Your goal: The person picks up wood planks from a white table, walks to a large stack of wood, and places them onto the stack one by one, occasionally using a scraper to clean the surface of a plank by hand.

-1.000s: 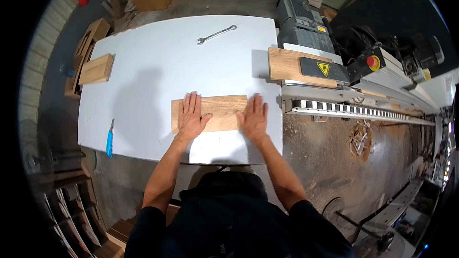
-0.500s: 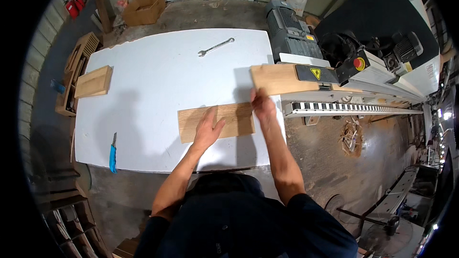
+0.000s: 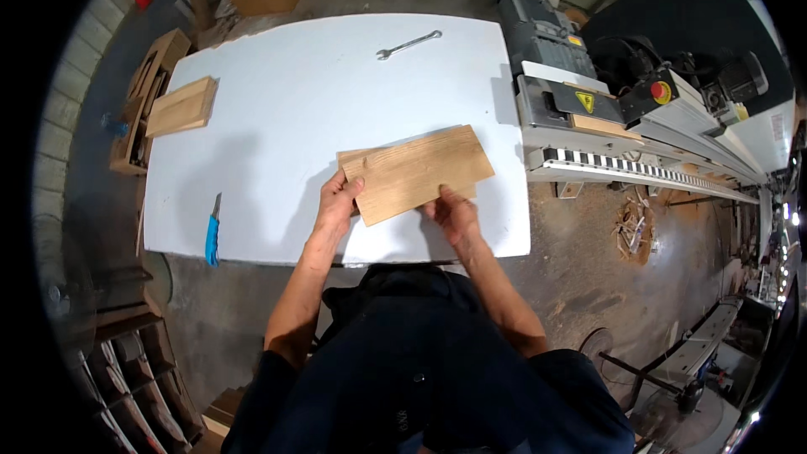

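A light brown wooden board is tilted over the front of the white table, above a second wooden board that shows only along its edges. My left hand grips the left end, its thumb on the upper face and its fingers hidden below. At the front edge, my right hand pinches the upper board with the thumb on top. Whether the lower board rests on the table or is also held, I cannot tell.
A blue utility knife with its blade out lies at the front left. Stacked boards sit at the left edge, a wrench at the back. To the right stands a machine with a red stop button and a roller rail.
My right hand has brought a board from the machine onto the one on the table. My left hand, earlier flat on the lower board, now grips the left end. The view has shifted.
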`<action>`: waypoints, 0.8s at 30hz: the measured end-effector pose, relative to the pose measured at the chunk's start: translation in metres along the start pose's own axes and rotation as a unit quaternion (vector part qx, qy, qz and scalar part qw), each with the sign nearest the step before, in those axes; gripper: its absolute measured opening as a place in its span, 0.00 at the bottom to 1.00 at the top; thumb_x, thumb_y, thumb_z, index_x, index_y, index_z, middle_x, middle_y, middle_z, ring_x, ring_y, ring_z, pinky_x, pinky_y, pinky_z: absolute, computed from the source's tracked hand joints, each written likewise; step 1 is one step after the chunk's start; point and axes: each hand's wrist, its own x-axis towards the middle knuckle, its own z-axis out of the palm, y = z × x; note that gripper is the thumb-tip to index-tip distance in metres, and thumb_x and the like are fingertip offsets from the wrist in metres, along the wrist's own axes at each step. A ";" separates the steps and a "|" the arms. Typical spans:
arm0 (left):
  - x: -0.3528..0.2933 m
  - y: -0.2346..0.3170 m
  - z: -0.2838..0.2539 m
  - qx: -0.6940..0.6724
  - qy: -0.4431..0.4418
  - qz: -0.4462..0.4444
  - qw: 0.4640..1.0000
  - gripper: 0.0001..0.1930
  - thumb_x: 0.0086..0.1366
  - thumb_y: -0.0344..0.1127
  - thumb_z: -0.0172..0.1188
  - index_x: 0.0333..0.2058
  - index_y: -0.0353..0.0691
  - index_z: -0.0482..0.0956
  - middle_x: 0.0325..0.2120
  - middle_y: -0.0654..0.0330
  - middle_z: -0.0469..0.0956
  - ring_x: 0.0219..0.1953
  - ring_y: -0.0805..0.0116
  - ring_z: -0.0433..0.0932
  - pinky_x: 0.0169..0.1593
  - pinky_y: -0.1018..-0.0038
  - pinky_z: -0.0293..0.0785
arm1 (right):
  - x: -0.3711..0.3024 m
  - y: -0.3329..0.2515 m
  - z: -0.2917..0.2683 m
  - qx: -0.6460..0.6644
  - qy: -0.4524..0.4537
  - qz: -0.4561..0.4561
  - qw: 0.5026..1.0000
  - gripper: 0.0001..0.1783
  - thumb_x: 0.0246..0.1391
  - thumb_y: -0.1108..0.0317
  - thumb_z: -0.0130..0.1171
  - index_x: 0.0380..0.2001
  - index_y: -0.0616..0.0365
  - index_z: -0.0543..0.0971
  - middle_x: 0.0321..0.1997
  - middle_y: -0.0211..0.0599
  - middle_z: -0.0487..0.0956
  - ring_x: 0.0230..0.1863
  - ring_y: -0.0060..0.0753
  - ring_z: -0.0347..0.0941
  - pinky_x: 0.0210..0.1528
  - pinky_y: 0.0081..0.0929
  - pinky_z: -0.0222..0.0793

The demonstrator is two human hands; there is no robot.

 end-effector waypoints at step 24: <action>-0.055 0.028 -0.312 0.649 0.426 0.037 0.629 0.16 0.54 0.33 0.60 0.43 0.41 0.75 0.41 0.50 0.73 0.47 0.49 0.70 0.48 0.60 0.69 | -0.054 0.104 0.074 -0.450 -0.218 0.190 0.845 0.15 0.50 0.68 0.63 0.36 0.70 0.75 0.31 0.41 0.79 0.29 0.30 0.78 0.33 0.25 0.77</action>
